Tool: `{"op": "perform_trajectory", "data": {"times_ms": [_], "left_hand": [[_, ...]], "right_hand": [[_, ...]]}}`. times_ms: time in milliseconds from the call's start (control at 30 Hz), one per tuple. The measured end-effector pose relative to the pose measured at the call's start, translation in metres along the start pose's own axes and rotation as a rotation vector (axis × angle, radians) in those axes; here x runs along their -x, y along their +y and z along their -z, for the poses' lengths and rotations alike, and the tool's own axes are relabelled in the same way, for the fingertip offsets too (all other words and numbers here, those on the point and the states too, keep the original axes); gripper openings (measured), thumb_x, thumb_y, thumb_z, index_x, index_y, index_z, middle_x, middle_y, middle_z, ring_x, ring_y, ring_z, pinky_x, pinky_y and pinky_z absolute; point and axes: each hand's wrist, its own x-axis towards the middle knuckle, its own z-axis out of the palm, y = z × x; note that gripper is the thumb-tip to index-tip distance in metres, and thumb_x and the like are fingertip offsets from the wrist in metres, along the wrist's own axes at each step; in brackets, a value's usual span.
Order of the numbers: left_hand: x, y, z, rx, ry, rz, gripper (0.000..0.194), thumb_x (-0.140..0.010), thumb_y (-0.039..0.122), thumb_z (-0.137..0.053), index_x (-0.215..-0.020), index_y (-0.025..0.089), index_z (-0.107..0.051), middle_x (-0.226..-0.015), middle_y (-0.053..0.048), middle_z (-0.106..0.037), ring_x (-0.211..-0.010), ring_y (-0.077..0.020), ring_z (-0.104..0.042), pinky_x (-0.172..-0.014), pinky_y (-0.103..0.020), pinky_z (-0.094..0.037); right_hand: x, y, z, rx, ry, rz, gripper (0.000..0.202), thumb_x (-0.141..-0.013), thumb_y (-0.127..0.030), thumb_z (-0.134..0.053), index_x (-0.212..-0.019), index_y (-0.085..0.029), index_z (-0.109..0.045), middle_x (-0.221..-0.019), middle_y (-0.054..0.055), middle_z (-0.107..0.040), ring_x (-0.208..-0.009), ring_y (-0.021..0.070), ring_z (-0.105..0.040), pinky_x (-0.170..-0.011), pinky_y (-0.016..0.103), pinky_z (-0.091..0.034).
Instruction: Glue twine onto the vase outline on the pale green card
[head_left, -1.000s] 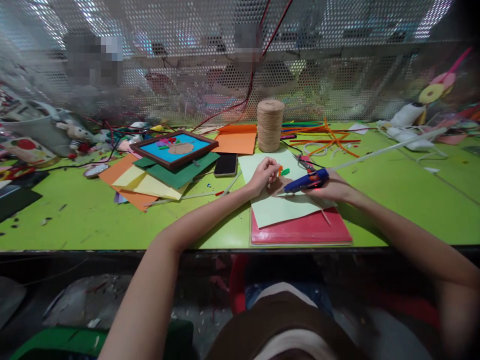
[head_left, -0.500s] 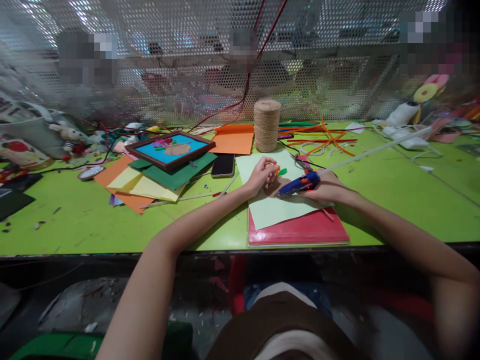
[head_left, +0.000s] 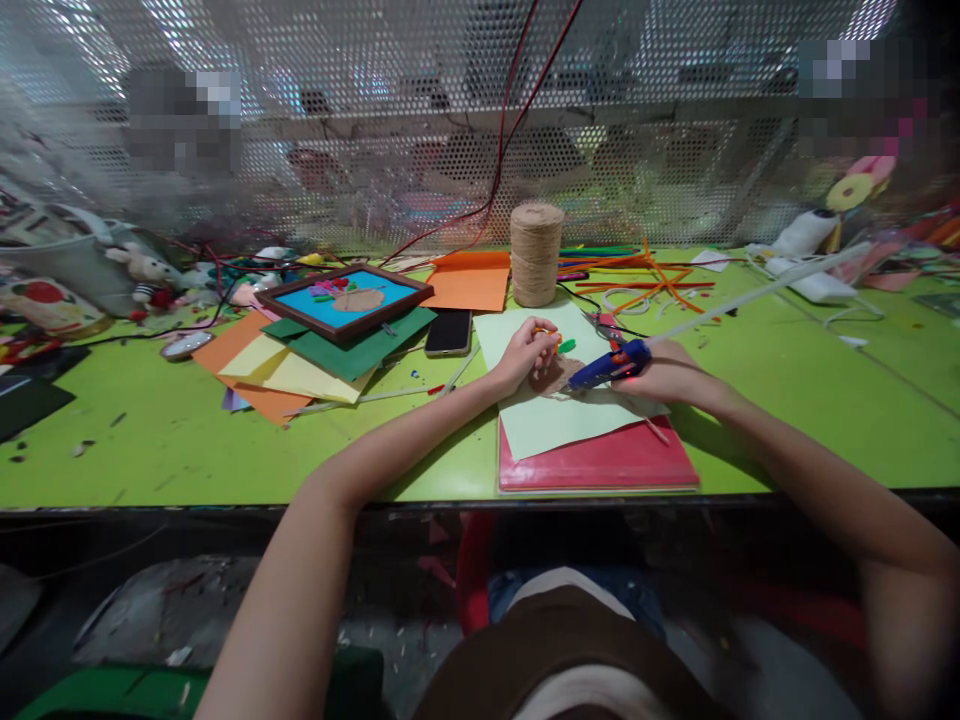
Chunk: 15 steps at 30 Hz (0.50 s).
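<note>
My right hand (head_left: pixel 656 375) is wrapped round a blue glue gun (head_left: pixel 611 367) with a long glue stick in its back. The gun's nozzle points left, at the edge of a brown twine piece (head_left: pixel 555 375) on a pale green sheet (head_left: pixel 547 425). My left hand (head_left: pixel 527 352) rests at the left side of the brown piece, fingers curled beside a small orange item (head_left: pixel 551 340); whether they grip it is too small to tell. A green shape (head_left: pixel 567 346) lies just right of those fingers. Under the sheet is a red folder (head_left: pixel 600 460).
A twine spool (head_left: pixel 535 255) stands behind the sheet. Leftward are a phone (head_left: pixel 448 333), a framed picture (head_left: pixel 346 300) on coloured papers, and an orange sheet (head_left: pixel 469 282). Orange pipe cleaners (head_left: pixel 664 285) and a white power strip (head_left: pixel 814 280) lie at the back right.
My right hand has moved the glue gun slightly right, so its nozzle sits farther right along the brown piece. My left hand has hardly moved. The whole view has shifted slightly.
</note>
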Motion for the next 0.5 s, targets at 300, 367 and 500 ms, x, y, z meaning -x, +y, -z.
{"op": "perform_trajectory", "data": {"times_ms": [300,367,500], "left_hand": [[0.001,0.0,0.0,0.016,0.012,-0.009,0.016,-0.081,0.022,-0.063,-0.091,0.019,-0.051,-0.055,0.009,-0.048,-0.045,-0.0053,-0.045,-0.045,-0.018,-0.029],[0.001,-0.001,0.0,0.017,0.013,-0.012,0.016,-0.081,0.022,-0.062,-0.091,0.019,-0.051,-0.055,0.009,-0.048,-0.045,-0.0055,-0.046,-0.045,-0.018,-0.028],[0.0,-0.001,0.001,0.014,0.009,-0.017,0.015,-0.081,0.021,-0.062,-0.091,0.019,-0.051,-0.056,0.008,-0.049,-0.046,-0.0056,-0.046,-0.046,-0.018,-0.027]], "right_hand": [[0.004,0.004,0.009,0.09,-0.022,-0.119,0.02,-0.07,-0.039,-0.063,-0.078,-0.021,-0.069,-0.074,0.003,-0.066,-0.064,0.0155,-0.054,-0.056,0.026,-0.038],[0.004,0.005,0.01,0.082,-0.033,-0.131,0.021,-0.071,-0.04,-0.062,-0.08,-0.021,-0.069,-0.075,0.004,-0.066,-0.064,0.0159,-0.054,-0.056,0.027,-0.038],[0.006,0.007,0.014,0.11,-0.036,-0.129,0.022,-0.072,-0.04,-0.062,-0.081,-0.022,-0.07,-0.076,0.006,-0.067,-0.067,0.0182,-0.056,-0.058,0.029,-0.039]]}}
